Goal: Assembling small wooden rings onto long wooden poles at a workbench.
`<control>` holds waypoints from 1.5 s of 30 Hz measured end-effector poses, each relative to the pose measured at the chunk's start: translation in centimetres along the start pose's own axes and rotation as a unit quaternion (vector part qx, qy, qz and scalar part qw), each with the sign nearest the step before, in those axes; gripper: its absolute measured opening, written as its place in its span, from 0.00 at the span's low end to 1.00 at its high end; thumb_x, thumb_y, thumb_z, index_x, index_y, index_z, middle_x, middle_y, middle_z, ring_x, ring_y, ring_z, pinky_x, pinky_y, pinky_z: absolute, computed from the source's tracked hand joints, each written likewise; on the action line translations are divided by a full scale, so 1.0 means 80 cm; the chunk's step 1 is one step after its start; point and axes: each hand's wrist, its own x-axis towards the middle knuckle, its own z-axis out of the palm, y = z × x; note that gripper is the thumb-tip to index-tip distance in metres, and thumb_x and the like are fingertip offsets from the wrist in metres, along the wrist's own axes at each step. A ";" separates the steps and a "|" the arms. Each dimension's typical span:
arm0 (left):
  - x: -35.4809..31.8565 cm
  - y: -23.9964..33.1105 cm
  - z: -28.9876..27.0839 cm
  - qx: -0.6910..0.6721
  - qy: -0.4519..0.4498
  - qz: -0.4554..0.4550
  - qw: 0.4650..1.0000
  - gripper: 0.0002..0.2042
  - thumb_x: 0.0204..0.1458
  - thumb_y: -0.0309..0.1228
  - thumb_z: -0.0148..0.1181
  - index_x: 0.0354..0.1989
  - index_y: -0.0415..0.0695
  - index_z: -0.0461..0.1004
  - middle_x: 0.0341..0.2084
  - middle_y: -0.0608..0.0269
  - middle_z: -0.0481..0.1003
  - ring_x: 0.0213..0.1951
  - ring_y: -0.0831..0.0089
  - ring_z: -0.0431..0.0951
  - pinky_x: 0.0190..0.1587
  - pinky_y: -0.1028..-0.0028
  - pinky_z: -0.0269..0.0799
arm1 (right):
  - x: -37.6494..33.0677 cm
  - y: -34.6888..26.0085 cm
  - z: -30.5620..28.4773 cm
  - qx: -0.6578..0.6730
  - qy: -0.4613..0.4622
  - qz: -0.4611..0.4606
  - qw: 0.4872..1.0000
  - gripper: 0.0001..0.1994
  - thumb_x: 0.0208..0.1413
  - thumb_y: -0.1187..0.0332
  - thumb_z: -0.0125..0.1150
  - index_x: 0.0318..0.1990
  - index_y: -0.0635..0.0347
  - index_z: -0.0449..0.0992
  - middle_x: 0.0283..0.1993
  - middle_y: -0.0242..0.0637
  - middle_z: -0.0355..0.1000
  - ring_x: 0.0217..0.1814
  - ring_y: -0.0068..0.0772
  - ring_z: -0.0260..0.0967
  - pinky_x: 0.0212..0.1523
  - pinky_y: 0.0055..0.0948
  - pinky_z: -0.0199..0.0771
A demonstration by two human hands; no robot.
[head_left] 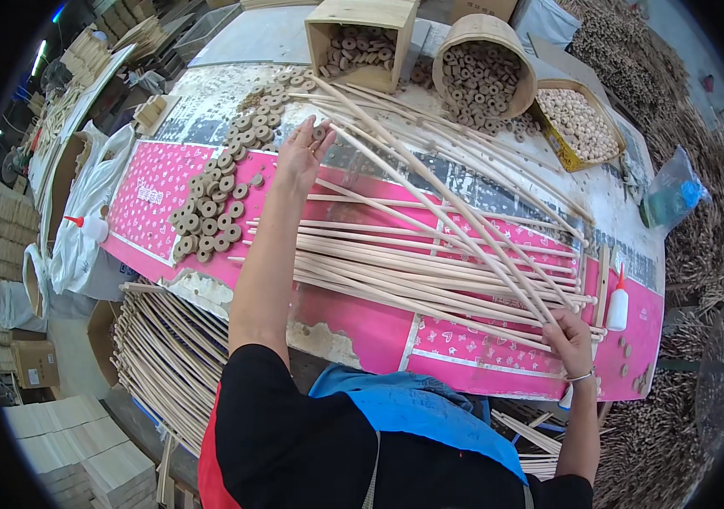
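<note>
My left hand [301,157] is raised over the far part of the table, its fingers closed on a small wooden disc with a centre hole [319,133]. At the near right, my right hand [567,339] grips the lower end of a long thin wooden rod [498,276]. The rod slants up to the left, and its far end comes close to the disc; whether they touch I cannot tell. Many similar rods [396,276] lie beneath on the pink sheet [319,318], some with small knobs at their right ends. Left of my forearm is a heap of holed discs [209,216].
Behind stand a wooden box [356,76] and a round tub [485,72] of discs, plus a yellow tray [577,127] of pale beads. White bottles with red nozzles stand at right [618,307] and left [90,227]. Bundled rods [179,356] lie below the table's left edge.
</note>
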 end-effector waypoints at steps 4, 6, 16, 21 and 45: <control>-0.008 -0.004 0.016 0.026 -0.027 -0.002 0.999 0.12 0.62 0.31 0.59 0.47 0.36 0.70 0.41 0.49 0.78 0.45 0.59 0.81 0.49 0.68 0.83 | 0.003 0.009 0.008 0.003 -0.007 -0.012 1.000 0.08 0.61 0.69 0.61 0.43 0.63 0.77 0.24 0.24 0.72 0.21 0.08 0.60 0.20 0.14 0.57; -0.009 -0.004 0.017 0.035 -0.029 0.003 0.999 0.12 0.62 0.31 0.59 0.48 0.37 0.70 0.40 0.50 0.78 0.45 0.59 0.82 0.47 0.69 0.83 | 0.005 0.013 0.009 -0.008 -0.009 -0.004 1.000 0.08 0.61 0.69 0.61 0.43 0.63 0.77 0.24 0.24 0.72 0.22 0.09 0.61 0.20 0.14 0.57; -0.009 -0.006 0.014 0.034 -0.067 -0.003 0.997 0.14 0.61 0.31 0.60 0.49 0.37 0.69 0.40 0.49 0.78 0.44 0.59 0.82 0.47 0.69 0.83 | 0.017 0.024 0.012 -0.002 -0.004 -0.016 1.000 0.10 0.61 0.70 0.61 0.47 0.64 0.77 0.24 0.25 0.72 0.21 0.09 0.62 0.19 0.14 0.57; -0.019 -0.022 0.041 0.016 -0.074 -0.015 0.997 0.13 0.60 0.31 0.62 0.47 0.37 0.69 0.41 0.48 0.78 0.45 0.58 0.81 0.48 0.68 0.83 | 0.031 0.011 0.026 -0.014 0.009 -0.029 0.999 0.10 0.61 0.69 0.60 0.47 0.64 0.76 0.24 0.24 0.70 0.19 0.08 0.56 0.18 0.14 0.51; -0.111 -0.064 0.045 0.718 -0.395 0.223 0.528 0.21 0.45 0.22 0.59 0.51 0.45 0.75 0.40 0.52 0.74 0.47 0.50 0.74 0.50 0.57 0.70 | 0.228 0.003 0.073 -0.355 0.115 -0.243 0.895 0.16 0.46 0.59 0.72 0.39 0.57 0.79 0.32 0.37 0.73 0.33 0.37 0.72 0.36 0.34 0.72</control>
